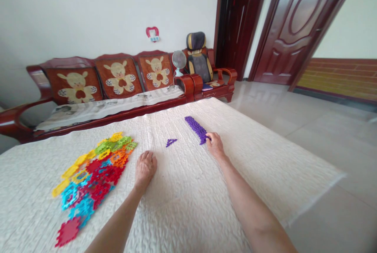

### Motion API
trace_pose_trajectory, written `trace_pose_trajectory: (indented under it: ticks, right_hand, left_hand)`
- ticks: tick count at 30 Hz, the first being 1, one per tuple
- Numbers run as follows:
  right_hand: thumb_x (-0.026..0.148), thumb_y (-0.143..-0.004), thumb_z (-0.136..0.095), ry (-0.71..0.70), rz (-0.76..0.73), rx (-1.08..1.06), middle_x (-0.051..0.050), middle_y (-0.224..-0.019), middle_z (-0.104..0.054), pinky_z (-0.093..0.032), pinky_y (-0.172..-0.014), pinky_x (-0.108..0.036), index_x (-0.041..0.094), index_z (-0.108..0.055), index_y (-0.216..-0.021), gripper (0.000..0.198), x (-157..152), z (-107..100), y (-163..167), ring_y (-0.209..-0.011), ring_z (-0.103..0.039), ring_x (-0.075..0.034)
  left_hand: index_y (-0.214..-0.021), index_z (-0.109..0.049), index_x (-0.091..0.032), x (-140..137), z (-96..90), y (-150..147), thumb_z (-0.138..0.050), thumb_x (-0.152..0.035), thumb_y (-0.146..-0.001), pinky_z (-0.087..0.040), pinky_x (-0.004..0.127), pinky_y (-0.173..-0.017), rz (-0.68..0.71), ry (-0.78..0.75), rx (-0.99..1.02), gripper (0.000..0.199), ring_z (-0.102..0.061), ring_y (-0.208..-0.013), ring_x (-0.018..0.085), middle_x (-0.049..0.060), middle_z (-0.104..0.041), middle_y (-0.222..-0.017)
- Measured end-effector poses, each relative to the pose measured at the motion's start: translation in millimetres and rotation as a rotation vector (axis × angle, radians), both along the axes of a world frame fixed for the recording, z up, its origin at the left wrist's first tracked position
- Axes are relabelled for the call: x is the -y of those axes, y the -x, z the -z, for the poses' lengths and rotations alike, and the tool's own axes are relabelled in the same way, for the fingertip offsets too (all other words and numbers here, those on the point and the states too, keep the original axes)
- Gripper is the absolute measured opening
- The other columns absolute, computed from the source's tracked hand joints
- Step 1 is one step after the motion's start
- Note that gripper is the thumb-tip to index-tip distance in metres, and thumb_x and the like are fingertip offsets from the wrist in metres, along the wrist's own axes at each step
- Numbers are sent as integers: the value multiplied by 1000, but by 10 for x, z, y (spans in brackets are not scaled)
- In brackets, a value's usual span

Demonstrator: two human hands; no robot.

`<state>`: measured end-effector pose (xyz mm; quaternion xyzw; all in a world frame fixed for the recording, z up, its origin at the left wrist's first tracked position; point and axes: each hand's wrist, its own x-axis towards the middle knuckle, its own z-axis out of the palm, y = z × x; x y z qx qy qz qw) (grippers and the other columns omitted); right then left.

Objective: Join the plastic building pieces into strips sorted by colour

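A long row of purple interlocking plastic pieces (194,127) lies slantwise on the white quilted cover. At its near end, my right hand (215,146) is closed with thumb and fingers on a purple piece. One loose purple triangular piece (171,142) lies flat between my two hands. My left hand (146,168) rests on the cover with its fingers curled in, and nothing shows in them. Just left of it spreads a pile of flat interlocking pieces (101,174) in red, blue, yellow, green and orange. A red square piece (68,232) lies at the pile's near end.
The white quilted cover (182,206) drapes over a large flat surface, its right edge above the tiled floor (312,123). Behind stands a wooden sofa (118,108) with bear cushions. A small fan (178,61) and an armchair with a massage cushion (200,66) are farther right.
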<state>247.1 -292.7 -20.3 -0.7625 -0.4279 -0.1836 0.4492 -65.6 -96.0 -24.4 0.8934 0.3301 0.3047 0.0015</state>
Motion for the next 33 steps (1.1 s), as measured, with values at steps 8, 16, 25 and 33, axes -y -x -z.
trace_pose_trajectory:
  ticks: [8,16,25,33]
  right_hand:
    - [12,-83,-44,-42,-102,29,-9,-102,-65,-46,-94,-38,20,-62,-101,26,-18,-183,292,-101,-58,-23]
    - [12,-81,-50,210,-496,133,-11,-111,-65,-46,-99,-39,18,-62,-107,29,-196,-148,921,-109,-58,-22]
    - [11,-82,-51,258,-433,126,-11,-105,-67,-45,-98,-36,17,-65,-95,20,-194,-165,922,-106,-59,-22]
    - [12,-80,-51,255,-431,114,-10,-103,-66,-45,-97,-35,20,-63,-90,18,-200,-176,928,-103,-59,-22]
  left_hand:
    - [-99,-63,-18,-17,0,1,-42,-20,-89,-45,41,-98,7,29,-22,23,-60,-107,26,12,-65,-109]
    - [-97,-62,-17,36,-82,2,-43,-19,-90,-43,38,-102,-18,67,-56,21,-58,-109,24,12,-65,-108]
    - [-125,-57,-18,71,-281,-352,-44,-19,-90,-41,42,-104,-5,231,-83,37,-52,-122,25,12,-58,-132]
    - [-131,-55,-22,246,-296,-857,-41,-19,-91,-40,53,-102,91,308,-145,42,-46,-128,29,12,-56,-136]
